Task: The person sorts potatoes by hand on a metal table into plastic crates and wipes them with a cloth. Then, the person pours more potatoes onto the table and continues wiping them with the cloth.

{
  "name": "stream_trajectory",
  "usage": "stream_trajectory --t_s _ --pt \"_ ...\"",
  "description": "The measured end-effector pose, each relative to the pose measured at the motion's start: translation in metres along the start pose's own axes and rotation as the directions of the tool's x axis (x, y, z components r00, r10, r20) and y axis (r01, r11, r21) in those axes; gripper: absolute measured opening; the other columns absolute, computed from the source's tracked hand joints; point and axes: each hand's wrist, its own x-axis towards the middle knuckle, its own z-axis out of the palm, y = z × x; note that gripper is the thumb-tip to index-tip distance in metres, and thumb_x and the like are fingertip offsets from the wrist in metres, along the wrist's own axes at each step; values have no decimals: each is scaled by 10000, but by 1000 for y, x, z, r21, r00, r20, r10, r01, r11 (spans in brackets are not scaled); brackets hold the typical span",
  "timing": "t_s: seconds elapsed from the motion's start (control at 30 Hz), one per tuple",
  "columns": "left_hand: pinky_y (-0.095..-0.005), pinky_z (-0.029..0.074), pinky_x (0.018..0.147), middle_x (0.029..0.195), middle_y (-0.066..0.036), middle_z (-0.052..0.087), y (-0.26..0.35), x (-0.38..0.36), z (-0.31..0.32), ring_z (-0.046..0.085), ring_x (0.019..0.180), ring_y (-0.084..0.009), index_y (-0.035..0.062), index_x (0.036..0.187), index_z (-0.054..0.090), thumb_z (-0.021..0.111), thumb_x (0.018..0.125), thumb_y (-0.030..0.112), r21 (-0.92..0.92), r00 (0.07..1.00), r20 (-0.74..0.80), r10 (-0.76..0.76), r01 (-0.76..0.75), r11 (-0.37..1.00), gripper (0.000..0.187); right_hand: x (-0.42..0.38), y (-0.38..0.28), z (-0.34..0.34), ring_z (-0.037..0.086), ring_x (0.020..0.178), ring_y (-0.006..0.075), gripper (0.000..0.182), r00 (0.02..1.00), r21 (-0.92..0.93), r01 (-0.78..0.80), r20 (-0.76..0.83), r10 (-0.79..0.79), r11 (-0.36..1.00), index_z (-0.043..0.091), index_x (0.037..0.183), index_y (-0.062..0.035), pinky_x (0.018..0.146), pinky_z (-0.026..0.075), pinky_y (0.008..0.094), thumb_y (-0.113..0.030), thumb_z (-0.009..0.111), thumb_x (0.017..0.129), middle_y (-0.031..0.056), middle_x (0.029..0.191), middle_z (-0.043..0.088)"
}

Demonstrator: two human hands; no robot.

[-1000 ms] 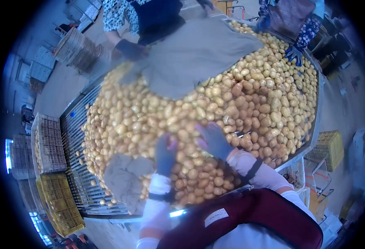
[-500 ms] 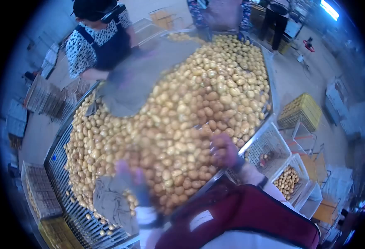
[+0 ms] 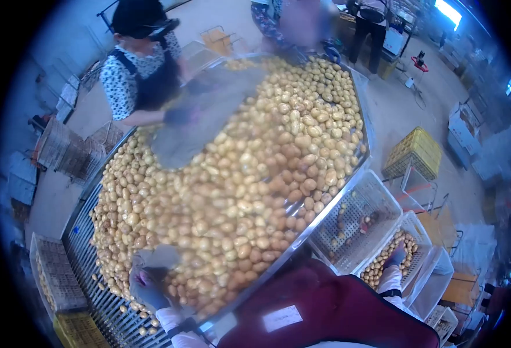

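Small yellow-brown potatoes (image 3: 209, 197) lie in a broad heap on a slatted metal sorting table (image 3: 90, 223). At the near left edge of the heap, my left hand (image 3: 145, 285), in a grey glove, is closed on a grey cloth (image 3: 161, 258) bunched over the potatoes. My right hand (image 3: 394, 256), also gloved, is off the table to the right. It reaches down into a white crate (image 3: 421, 232) of smaller potatoes (image 3: 377, 270), its fingers blurred against them.
Another white crate (image 3: 354, 214), holding a few scraps, stands against the table's near right edge. A yellow crate (image 3: 413, 153) sits on the floor beyond. Across the table a person (image 3: 142, 75) handles a large grey cloth (image 3: 200, 116); another person (image 3: 296, 26) stands at the far end.
My right hand has left the heap and moved right, down into the crate of smaller potatoes. My left hand has moved left and down onto the grey cloth, which is now more bunched.
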Motion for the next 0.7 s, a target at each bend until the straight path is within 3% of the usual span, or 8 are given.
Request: stream_trajectory --t_s 0.17,0.2,0.27,0.37,0.47,0.53,0.6,0.7 --pt "-327 492 704 861 -96 637 135 11 -47 616 783 -176 32 884 581 527 1007 217 -699 989 -4 150 -110 706 229 -205 -179 188 584 1144 251 480 671 13 510 620 -407 860 535 1353 32 1005 455 373 -233 623 962 153 1277 610" --pt "-337 492 701 862 -91 643 182 -4 -43 617 768 -182 36 894 588 516 1004 201 -842 978 34 205 -83 533 211 -259 -211 214 580 1158 258 500 506 173 531 720 -475 829 535 1356 29 1014 448 378 -235 651 948 161 1278 610" --pt "-343 511 766 960 -77 671 197 -20 -39 635 844 -193 32 905 613 596 966 104 143 767 -54 639 -628 765 96 -356 -268 245 530 1265 266 603 34 195 401 973 -228 895 480 1413 21 1062 418 386 -261 693 924 170 1367 553" --pt "-416 412 1053 1269 -166 602 213 -72 -33 564 1202 -321 29 1347 544 666 943 210 -449 790 320 522 -358 818 459 -487 -288 266 501 1311 234 700 -540 497 196 774 -330 845 393 1466 14 1083 424 365 -251 723 908 159 1467 461" --pt "-462 380 1086 1322 -174 575 196 -87 -50 528 1243 -366 28 1368 533 738 852 252 -268 736 275 619 -560 784 598 -544 -293 271 489 1323 214 632 -593 360 301 796 -122 883 387 1458 24 1097 422 368 -188 682 941 157 1461 475" --pt "-499 349 1116 1379 -177 548 135 -100 -28 487 1294 -390 24 1380 526 781 782 279 -253 744 236 625 -574 779 698 -547 -252 288 522 1293 231 553 -688 -12 -211 712 -139 977 450 1422 14 1081 439 388 -183 659 949 153 1394 538" --pt "-535 296 1151 1464 -196 464 118 -102 -24 388 1372 -420 16 1452 421 809 733 326 -176 758 289 585 -558 811 874 -558 -256 290 576 1222 259 496 -695 723 367 631 -344 585 520 1400 -61 1021 469 363 -162 643 930 136 1271 616" --pt "-548 242 1180 1523 -233 379 100 -113 -19 289 1435 -438 5 1528 288 817 713 386 -67 759 394 519 -539 840 1044 -585 -356 243 565 1241 285 500 -773 738 574 632 -62 355 546 1393 -72 1038 449 392 -132 642 906 150 1319 605"
